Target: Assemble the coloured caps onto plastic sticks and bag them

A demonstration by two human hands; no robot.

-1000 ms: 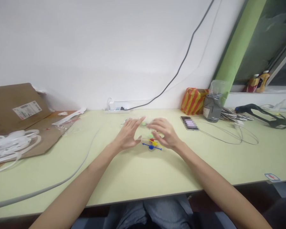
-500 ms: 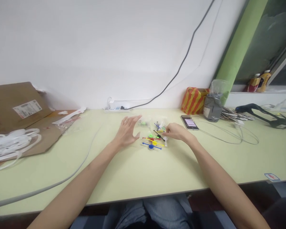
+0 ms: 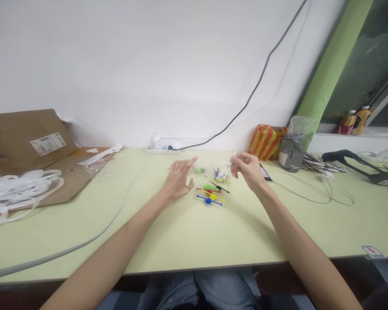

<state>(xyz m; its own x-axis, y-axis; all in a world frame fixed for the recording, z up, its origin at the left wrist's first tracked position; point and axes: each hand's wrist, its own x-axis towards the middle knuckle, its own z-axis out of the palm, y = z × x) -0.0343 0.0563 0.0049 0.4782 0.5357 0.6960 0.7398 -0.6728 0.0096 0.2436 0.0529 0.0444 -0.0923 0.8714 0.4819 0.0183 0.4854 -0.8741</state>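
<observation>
Table edge (image 3: 210,267): nearest, with tabletop (image 3: 194,241) stretching from it to the spinners (image 3: 213,196).
Grey cable (image 3: 84,244): curves across the left side.
Spinners: blue, yellow, red, green and black, clustered close.
Left hand (image 3: 177,181): loosely curved, gripping nothing, left of the spinners.
Right hand (image 3: 250,170): pinched on a white piece (image 3: 225,170).
Phone (image 3: 265,173): beyond the right hand, partly hidden.
Striped bag (image 3: 265,142), power strip (image 3: 163,150): along the wall (image 3: 148,77).

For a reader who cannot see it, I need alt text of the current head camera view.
A person's right hand pinches a small white piece over a pale green table; the left hand is open beside blue, yellow, red, green and black pieces. Cardboard and white strips lie at left.
</observation>
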